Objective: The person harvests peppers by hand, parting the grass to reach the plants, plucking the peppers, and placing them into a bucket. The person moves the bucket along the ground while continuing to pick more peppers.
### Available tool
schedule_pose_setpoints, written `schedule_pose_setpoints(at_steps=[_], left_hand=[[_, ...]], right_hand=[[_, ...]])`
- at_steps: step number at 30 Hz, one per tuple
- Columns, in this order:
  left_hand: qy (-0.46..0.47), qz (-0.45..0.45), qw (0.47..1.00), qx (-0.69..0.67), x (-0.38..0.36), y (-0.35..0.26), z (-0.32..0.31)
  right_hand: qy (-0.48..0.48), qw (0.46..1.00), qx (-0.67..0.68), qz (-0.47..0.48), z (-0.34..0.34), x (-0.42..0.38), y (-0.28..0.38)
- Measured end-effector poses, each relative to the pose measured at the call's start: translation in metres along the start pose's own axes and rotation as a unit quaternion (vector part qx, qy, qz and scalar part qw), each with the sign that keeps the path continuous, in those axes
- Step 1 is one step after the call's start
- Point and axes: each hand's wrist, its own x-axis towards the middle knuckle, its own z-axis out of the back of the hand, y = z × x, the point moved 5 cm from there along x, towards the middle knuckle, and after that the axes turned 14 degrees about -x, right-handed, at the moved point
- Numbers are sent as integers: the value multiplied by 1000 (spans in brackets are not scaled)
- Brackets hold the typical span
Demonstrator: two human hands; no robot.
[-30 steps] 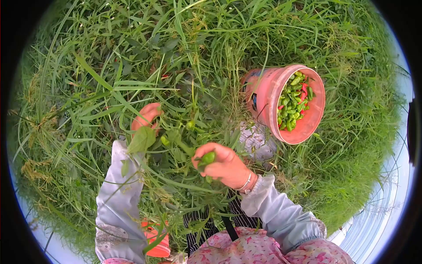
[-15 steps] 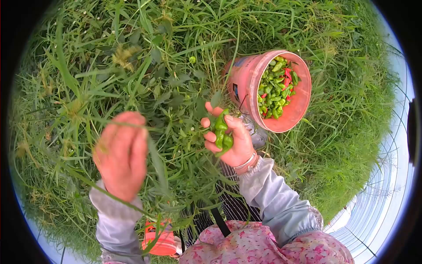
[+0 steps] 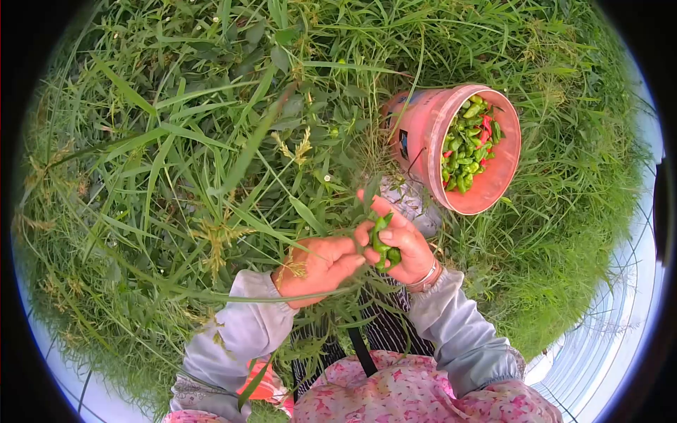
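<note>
My right hand (image 3: 415, 255) is curled around several green peppers (image 3: 383, 243), which lie against its palm and fingers. Close beside it, my left hand (image 3: 317, 266) has thumb and fingers pinched together, its tips near the right hand's fingers and the peppers. What the pinch holds, if anything, is hidden at the fingertips. Up and to the right of both hands, a salmon-red bucket (image 3: 438, 134) leans with its mouth toward the right. Inside it are many green peppers (image 3: 462, 151) and a few red peppers (image 3: 486, 129).
Tall grass and weeds (image 3: 176, 134) surround the hands, and some blades cross in front of the left forearm. Below, a second orange-red container (image 3: 262, 384) shows partly behind the left sleeve. A whitish bag-like thing (image 3: 409, 201) lies by the bucket. Pale sheeting (image 3: 599, 352) borders the right side.
My left hand has come rightward and down from the grass to meet my right hand, its fingers now pinched. My right hand, still holding the peppers, sits slightly lower and further right.
</note>
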Motion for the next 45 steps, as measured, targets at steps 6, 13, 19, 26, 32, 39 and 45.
schedule_pose_setpoints(at_steps=[6,13,19,26,32,39,45], left_hand=[[36,-24,999,25,-16,4,-7],[144,-93,985,24,-31,-17,-19],[29,-54,989,131,-66,39,-13],[-199,-95,969,111,-26,38,47],[-24,-35,937,-346,7,31,-19],[-151,-105,983,11,-22,77,7],[-226,98,941,232,-31,107,94]], right_hand=[[-12,995,-88,-54,-6,-14,-8],[-142,988,-58,-23,12,-10,-8],[-336,919,-185,86,94,-38,69],[-259,912,-302,96,87,-44,105],[-3,957,-267,-110,-4,-25,11],[-9,938,-330,-102,19,-30,34],[-315,761,-567,0,156,-55,123]])
